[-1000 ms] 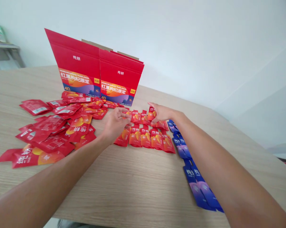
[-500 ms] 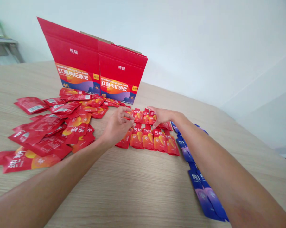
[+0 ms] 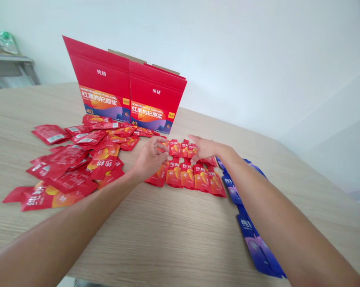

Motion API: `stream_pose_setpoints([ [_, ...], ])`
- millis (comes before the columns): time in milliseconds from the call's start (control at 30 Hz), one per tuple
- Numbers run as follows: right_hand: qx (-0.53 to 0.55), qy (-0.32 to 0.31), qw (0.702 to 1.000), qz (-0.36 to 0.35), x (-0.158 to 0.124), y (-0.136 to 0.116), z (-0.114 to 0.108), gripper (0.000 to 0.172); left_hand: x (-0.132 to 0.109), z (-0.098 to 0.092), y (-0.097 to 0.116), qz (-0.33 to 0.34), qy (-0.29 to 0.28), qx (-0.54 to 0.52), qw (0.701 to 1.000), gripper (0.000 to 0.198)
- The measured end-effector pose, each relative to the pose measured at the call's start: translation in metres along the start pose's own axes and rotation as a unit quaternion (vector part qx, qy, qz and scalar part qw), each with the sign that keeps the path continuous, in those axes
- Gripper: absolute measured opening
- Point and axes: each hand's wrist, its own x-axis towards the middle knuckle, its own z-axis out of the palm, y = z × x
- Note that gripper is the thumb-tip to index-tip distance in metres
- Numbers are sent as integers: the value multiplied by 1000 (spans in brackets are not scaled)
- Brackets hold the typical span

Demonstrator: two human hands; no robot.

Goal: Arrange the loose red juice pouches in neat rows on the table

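Note:
Two rows of red-orange pouches lie side by side on the table, a front row [image 3: 187,175] and a back row [image 3: 184,148]. At the left end of the back row is my left hand [image 3: 151,157], its fingers loosely curved and apart. My right hand [image 3: 205,148] reaches over the right end of that row, thumb and index finger spread on either side of a pouch [image 3: 192,150]. Both hands touch or hover close to the pouches; exact contact is hidden. Neither hand plainly grips anything.
A loose heap of red pouches [image 3: 67,155] spreads at the left. Behind stands an open red carton [image 3: 114,79] with printed panels. Blue-purple pouches [image 3: 253,243] lie in rows at the right, partly under my right forearm. A side table [image 3: 10,59] is far left.
The view has shifted a little, so the carton and heap appear farther right and the carton lower. My hands stay at the back row with nearly the same finger pose.

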Motion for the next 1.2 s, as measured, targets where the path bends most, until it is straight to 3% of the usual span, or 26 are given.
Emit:
stream_pose_setpoints([
  [100,-16,46,999,2,-18,-30,-1,120,3,-4,-6,26,17,49,998,39],
  [233,12,120,990,-77,-52,-91,18,105,15,-20,-9,85,50,201,975,31],
  [367,48,187,971,-143,-76,-153,56,92,34,-55,4,112,69,438,889,34],
  [467,53,193,967,-157,-82,-180,80,85,47,-83,13,63,79,563,821,41],
  [633,68,189,965,-170,-84,-189,95,82,57,-102,11,-46,65,644,760,46],
  [733,91,183,963,-177,-85,-187,96,85,58,-101,9,-59,74,665,741,45],
  [967,109,173,963,-176,-89,-186,97,85,56,-96,15,-38,100,668,736,47],
  [1200,121,184,959,-178,-90,-184,100,83,52,-95,27,-76,139,653,741,33],
])
